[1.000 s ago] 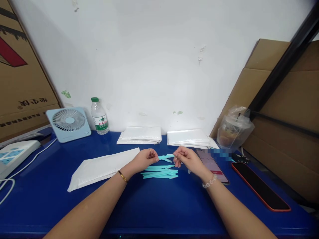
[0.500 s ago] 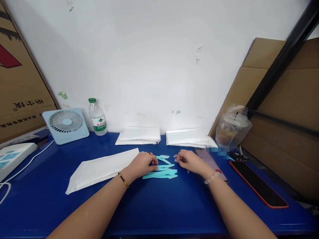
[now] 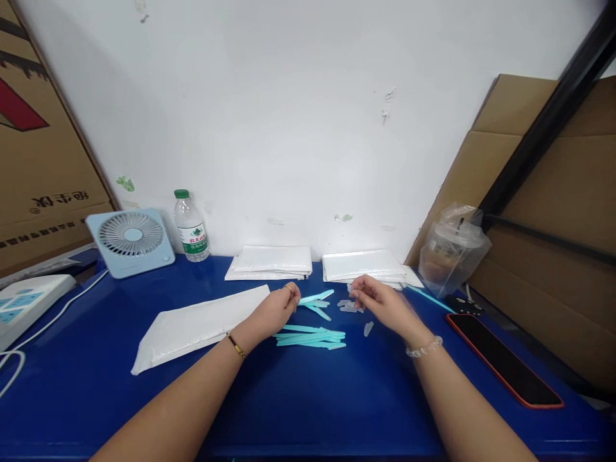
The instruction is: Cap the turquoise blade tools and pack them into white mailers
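Note:
My left hand (image 3: 279, 308) pinches one end of a slim turquoise plastic stick (image 3: 315, 297), lifted slightly above the blue table (image 3: 308, 398). A small pile of the same turquoise sticks (image 3: 310, 336) lies just in front of it. My right hand (image 3: 380, 301) hovers to the right, its fingers pinched together over a few small clear plastic caps (image 3: 347, 306); whether it holds one I cannot make out. Another clear cap (image 3: 368, 329) lies by my right wrist.
A white padded envelope (image 3: 199, 327) lies to the left. Two stacks of white envelopes (image 3: 272, 262) (image 3: 363, 264) stand by the wall. There are a fan (image 3: 131, 240), a water bottle (image 3: 191, 226), a bagged drink cup (image 3: 452, 253), a phone (image 3: 503, 366) and cardboard boxes (image 3: 543, 212) on the right.
My left hand has lifted a turquoise stick off the table again. My right hand moved up and right over the clear caps. The second phone is now hidden behind my right arm.

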Demonstrator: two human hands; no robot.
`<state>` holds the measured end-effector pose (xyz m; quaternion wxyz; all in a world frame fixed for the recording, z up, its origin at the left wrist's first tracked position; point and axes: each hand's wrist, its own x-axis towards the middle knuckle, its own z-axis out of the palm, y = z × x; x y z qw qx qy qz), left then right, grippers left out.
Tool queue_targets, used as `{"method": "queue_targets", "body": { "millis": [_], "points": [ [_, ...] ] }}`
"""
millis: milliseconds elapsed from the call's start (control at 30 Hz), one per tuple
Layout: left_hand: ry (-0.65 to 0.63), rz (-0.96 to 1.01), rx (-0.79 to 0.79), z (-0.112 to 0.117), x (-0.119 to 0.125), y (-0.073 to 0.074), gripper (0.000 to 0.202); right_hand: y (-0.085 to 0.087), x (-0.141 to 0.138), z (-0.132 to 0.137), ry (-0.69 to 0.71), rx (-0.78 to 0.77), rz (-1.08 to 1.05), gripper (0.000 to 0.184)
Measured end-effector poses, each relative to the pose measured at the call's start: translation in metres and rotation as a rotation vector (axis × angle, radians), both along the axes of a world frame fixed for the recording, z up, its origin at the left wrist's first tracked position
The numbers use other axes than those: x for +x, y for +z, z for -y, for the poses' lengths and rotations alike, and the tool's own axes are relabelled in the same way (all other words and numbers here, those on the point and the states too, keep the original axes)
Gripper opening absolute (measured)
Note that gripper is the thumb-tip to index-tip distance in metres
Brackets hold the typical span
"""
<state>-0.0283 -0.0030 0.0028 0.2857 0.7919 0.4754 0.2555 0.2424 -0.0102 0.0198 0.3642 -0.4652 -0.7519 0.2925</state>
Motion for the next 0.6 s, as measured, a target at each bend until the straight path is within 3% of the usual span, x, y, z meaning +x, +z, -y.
{"method": "queue_targets", "body": {
  "millis": [133, 233, 600],
  "points": [
    [-0.056, -0.011, 0.039, 0.001, 0.002, 0.004, 0.034, 0.004, -0.003, 0.003, -0.112, 0.217, 0.104, 0.019],
    [-0.101, -0.045, 0.06, 0.002, 0.004, 0.008, 0.04, 0.005, -0.008, 0.006, -0.112, 0.353, 0.118, 0.02],
    [-0.117, -0.041, 0.027, 0.004, 0.005, 0.012, 0.042, 0.003, -0.015, 0.008, -0.046, 0.332, 0.054, 0.02]
  ]
}}
